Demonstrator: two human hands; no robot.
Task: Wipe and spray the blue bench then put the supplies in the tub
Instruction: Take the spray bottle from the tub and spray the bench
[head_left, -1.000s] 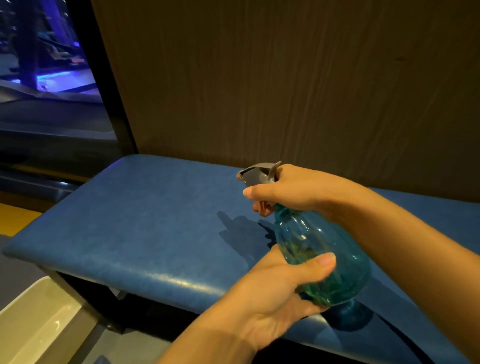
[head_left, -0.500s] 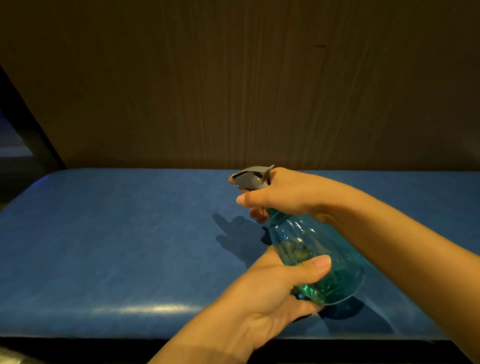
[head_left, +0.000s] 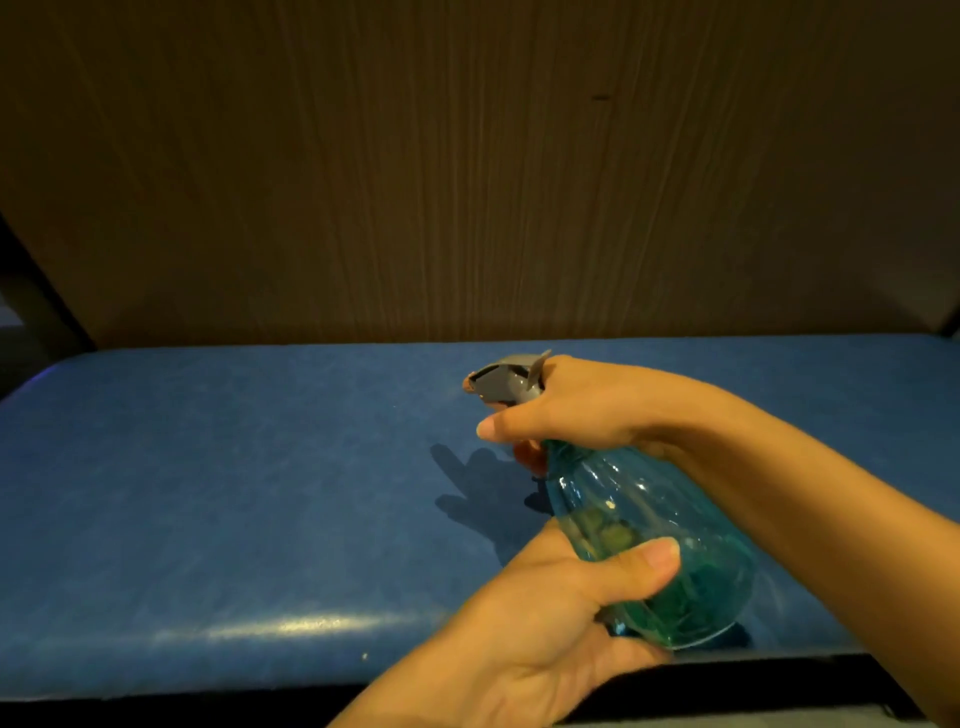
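A clear teal spray bottle (head_left: 670, 540) with a grey trigger head (head_left: 506, 382) is held tilted over the blue padded bench (head_left: 234, 493), its nozzle pointing left. My right hand (head_left: 576, 405) wraps the neck, fingers on the trigger. My left hand (head_left: 550, 623) cups the bottle's rounded base from below, thumb across the front. The bottle's shadow falls on the bench just left of it. No cloth or tub shows in this view.
A brown wood-grain wall panel (head_left: 467, 182) rises directly behind the bench. A dark frame edge (head_left: 36, 312) stands at the far left. The bench's front edge (head_left: 208, 691) runs along the bottom, dark below it.
The view has swung right and squared up to the bench, so the window, floor and pale tub at the left have left the frame. Both hands keep the same grip on the bottle.
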